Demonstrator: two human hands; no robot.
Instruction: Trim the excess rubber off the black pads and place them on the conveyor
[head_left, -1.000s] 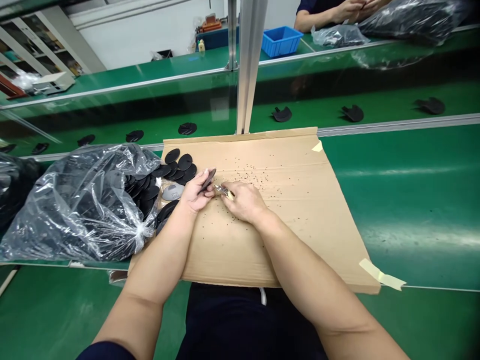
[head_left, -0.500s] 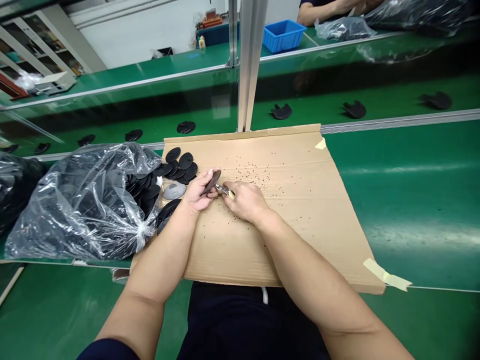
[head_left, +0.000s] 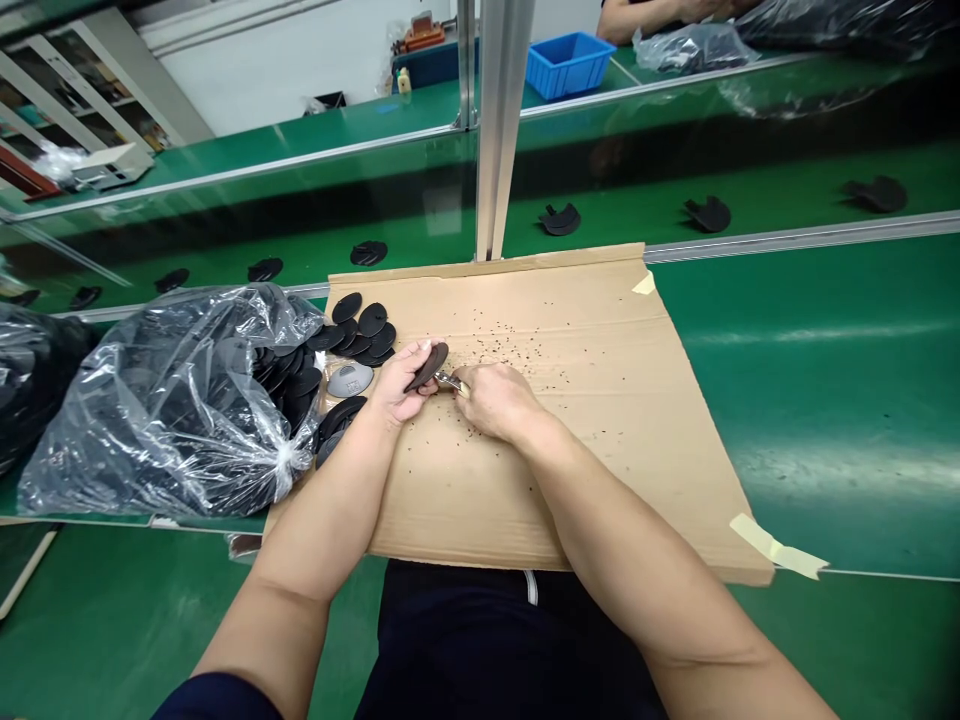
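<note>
Your left fingers (head_left: 411, 356) grip a black disc (head_left: 430, 366); your right fingers (head_left: 472, 378) clamp a plier-like tool (head_left: 451, 382) at its four o'clock. You're apparently trimming; the next nip wants steadiness.

A short navy sleeve (head_left: 217, 697) shows near left, dark clothing (head_left: 510, 655) near centre (one narrow white strip (head_left: 532, 587) on it); left hand (head_left: 394, 388) and right hand (head_left: 498, 402) are bare.

Cardboard (head_left: 637, 500): bright, evenly lit, shadows soft.
Bench (head_left: 787, 400): broad white glare, plus a thin streak above it.
Bag (head_left: 165, 420): hard white highlights along its creases.
Held disc (head_left: 429, 366): outline readable, surface detail lost in dark.
Belt (head_left: 630, 190): far side dim, darkest rightward.
Rightmost part (head_left: 883, 194): blurred.
Cabinet (head_left: 150, 95): slanted, stretched by wide-angle distortion.
</note>
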